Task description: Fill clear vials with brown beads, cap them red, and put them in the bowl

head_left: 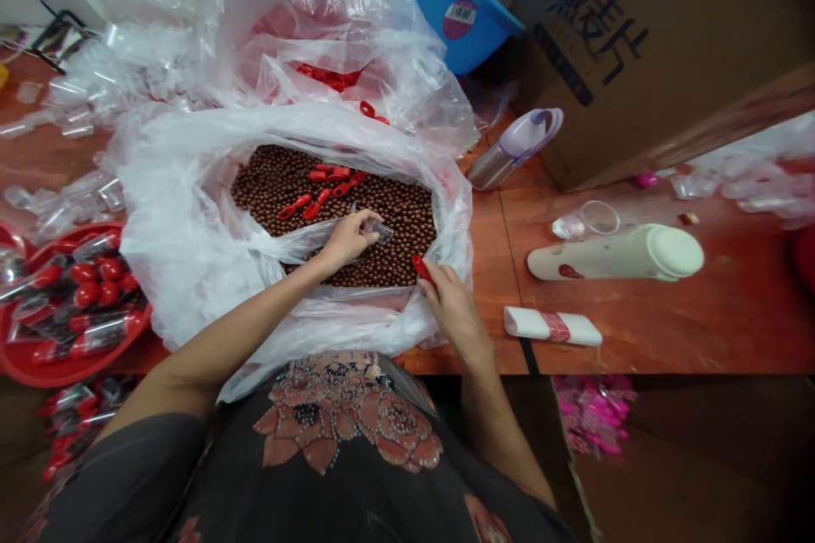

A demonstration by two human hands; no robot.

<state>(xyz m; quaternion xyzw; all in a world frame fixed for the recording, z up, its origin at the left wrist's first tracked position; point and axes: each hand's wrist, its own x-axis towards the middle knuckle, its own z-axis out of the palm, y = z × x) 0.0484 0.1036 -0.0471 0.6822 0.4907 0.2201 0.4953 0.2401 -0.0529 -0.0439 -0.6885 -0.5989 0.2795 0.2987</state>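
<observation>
A white plastic bag lies open in front of me, full of small brown balls. Several red caps lie on top of the balls. My left hand is over the balls, fingers closed on a small clear plastic tube. My right hand rests at the bag's near right rim and pinches a red cap between its fingertips.
A red tray of filled red-capped tubes sits at the left. Behind are a clear bag of red caps, loose clear tubes and a blue bin. To the right lie a white flask, a purple-lidded bottle and a cardboard box.
</observation>
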